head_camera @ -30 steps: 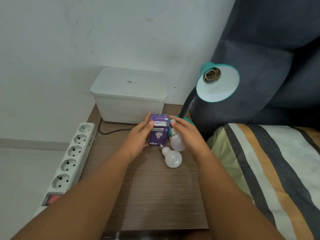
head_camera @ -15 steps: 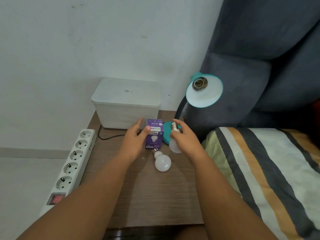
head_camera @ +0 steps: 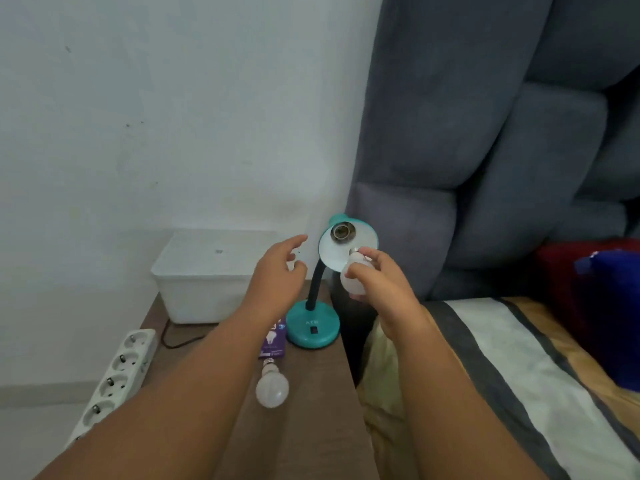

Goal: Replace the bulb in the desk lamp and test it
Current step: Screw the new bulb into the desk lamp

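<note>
A teal desk lamp stands at the back right of the wooden table, its shade tilted toward me with the bare socket showing. My right hand holds a white bulb just below the shade, its screw base pointing up at the socket. My left hand hovers open to the left of the lamp neck, holding nothing. A second white bulb lies on the table. The purple bulb box lies flat beside the lamp base, partly hidden by my left forearm.
A white lidded plastic box sits at the back of the table against the wall. A white power strip lies along the table's left edge. A bed with a striped cover and grey padded headboard is on the right.
My right hand lifted the bulb from the table up to the lamp shade. My left hand let go of the purple box and rose beside the lamp. The camera view tilted up.
</note>
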